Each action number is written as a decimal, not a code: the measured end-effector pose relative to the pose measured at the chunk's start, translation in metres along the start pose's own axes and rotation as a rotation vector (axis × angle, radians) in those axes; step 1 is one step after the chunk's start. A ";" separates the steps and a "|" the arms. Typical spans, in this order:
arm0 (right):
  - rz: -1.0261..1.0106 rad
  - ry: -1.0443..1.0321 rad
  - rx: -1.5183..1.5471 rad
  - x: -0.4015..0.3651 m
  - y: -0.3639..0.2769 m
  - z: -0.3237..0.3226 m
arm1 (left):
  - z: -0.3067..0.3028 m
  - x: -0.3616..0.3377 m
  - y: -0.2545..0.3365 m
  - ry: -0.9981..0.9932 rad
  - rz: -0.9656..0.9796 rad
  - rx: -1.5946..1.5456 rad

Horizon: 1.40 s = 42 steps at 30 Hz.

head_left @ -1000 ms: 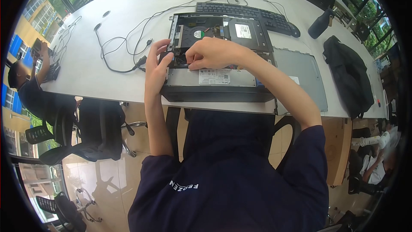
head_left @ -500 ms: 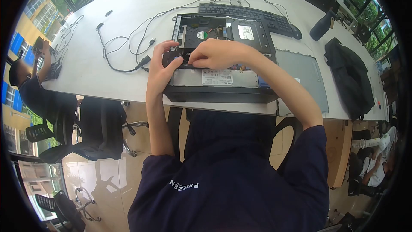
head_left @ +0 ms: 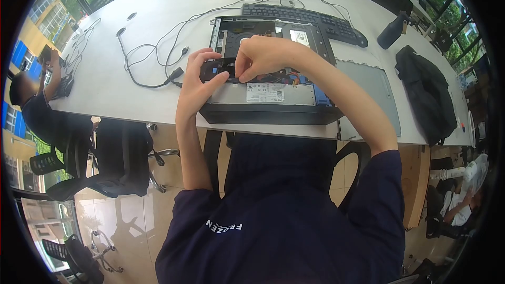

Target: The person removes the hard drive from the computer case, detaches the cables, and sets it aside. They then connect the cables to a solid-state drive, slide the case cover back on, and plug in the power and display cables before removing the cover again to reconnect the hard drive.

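Observation:
An opened desktop computer (head_left: 273, 116) lies flat at the table's front edge. Along its near side runs a silver power supply (head_left: 300, 94) with a white label. My left hand (head_left: 193, 85) is at the left end of the case, its thumb and fingers closed around a black plastic part (head_left: 211, 67). Just right of that thumb, my right hand (head_left: 271, 55) reaches into the case with thumb and forefinger pinched together. Whatever sits between those fingertips is hidden. Coloured wires (head_left: 292, 78) show below the right wrist.
Behind the case are a black keyboard (head_left: 286, 14) and a mouse (head_left: 362, 39). A grey metal panel (head_left: 371, 92), a dark bottle (head_left: 392, 32) and a black bag (head_left: 425, 94) lie or stand to the right. Cables (head_left: 147, 85) run left. Another person (head_left: 37, 100) sits far left.
My right hand has lifted a little and its wrist is more arched, so more wires inside the case show. My left hand keeps nearly the same place and grip.

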State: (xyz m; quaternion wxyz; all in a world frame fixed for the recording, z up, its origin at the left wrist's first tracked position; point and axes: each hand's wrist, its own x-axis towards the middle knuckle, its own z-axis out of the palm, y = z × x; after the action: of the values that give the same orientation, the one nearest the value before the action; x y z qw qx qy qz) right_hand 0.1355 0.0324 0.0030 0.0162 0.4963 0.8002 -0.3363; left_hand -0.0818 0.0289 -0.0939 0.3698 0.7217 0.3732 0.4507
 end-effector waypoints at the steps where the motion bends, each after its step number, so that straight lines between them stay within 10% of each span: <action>1: -0.070 0.036 -0.013 -0.002 0.003 0.003 | 0.000 0.000 0.002 -0.009 -0.004 0.052; 9: -0.414 0.231 0.143 -0.038 0.033 0.006 | -0.005 0.003 0.005 -0.080 0.025 0.187; 11: -0.168 0.334 -0.256 -0.056 0.026 -0.004 | -0.006 0.003 0.005 -0.082 0.028 0.204; 42: 0.084 0.420 -0.185 -0.074 0.069 0.023 | 0.060 -0.026 0.064 -0.155 0.416 0.630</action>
State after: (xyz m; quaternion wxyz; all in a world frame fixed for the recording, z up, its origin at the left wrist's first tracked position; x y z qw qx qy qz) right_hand 0.2217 -0.0188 -0.0241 -0.0916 0.5846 0.7920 -0.1500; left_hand -0.0214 -0.0348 -0.0671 0.0577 0.8922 0.3098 0.3235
